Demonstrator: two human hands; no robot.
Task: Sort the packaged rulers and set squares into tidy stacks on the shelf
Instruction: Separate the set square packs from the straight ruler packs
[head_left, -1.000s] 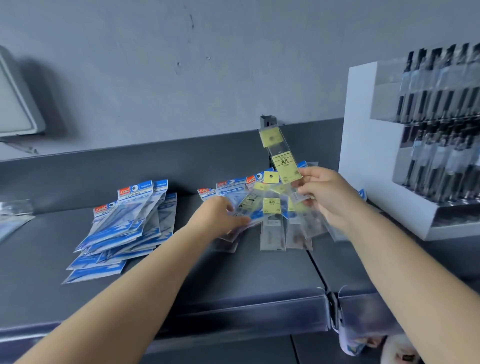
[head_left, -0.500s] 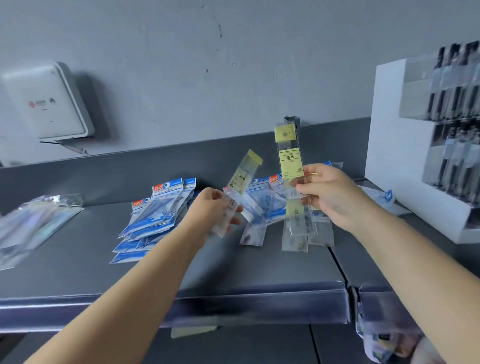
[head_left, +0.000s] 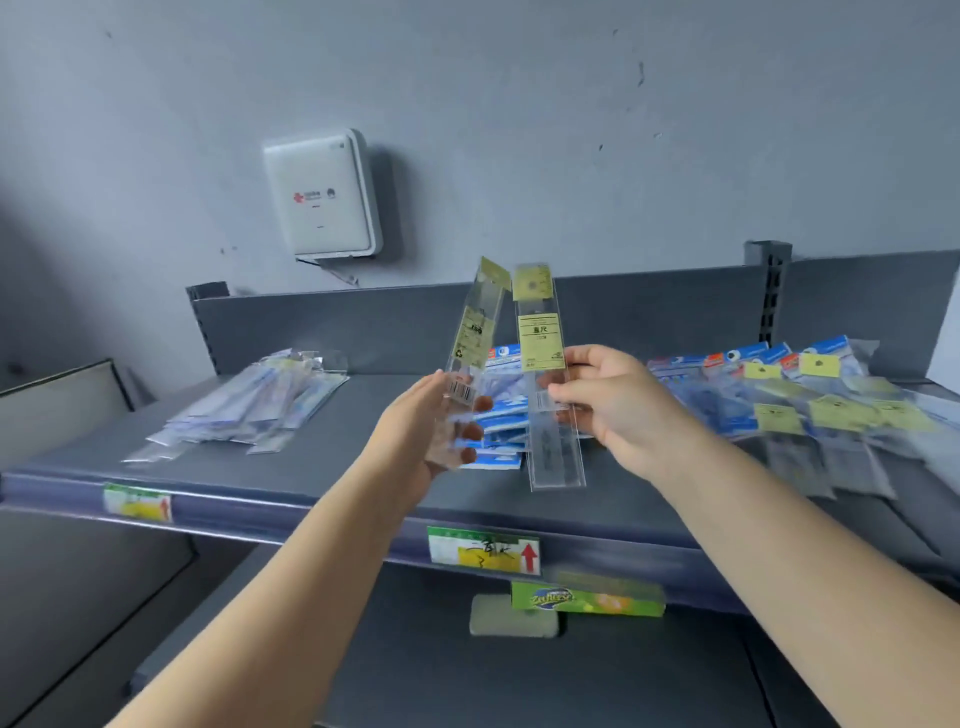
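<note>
My left hand (head_left: 434, 426) holds a clear packaged ruler with a yellow header (head_left: 475, 332), tilted so its top leans right. My right hand (head_left: 613, 402) pinches a second yellow-labelled packaged ruler (head_left: 543, 364), held upright; the two tops nearly meet above the grey shelf (head_left: 322, 467). Behind the hands lies a stack of blue-header set-square packs (head_left: 501, 431). A pile of clear packs (head_left: 249, 410) lies at the shelf's left. A mixed spread of yellow-labelled and blue-header packs (head_left: 821, 410) covers the right.
A white wall-mounted box (head_left: 322, 195) hangs above the shelf's back panel. Price labels (head_left: 483, 551) sit on the front rail. Below the rail lie a green box (head_left: 587, 600) and a pale pad (head_left: 514, 618). A lower grey surface (head_left: 62, 405) stands left.
The view has swung left, so the pen display is out of frame. My left hand lifted a ruler pack from the pile and brought it up beside the one in my right hand.
</note>
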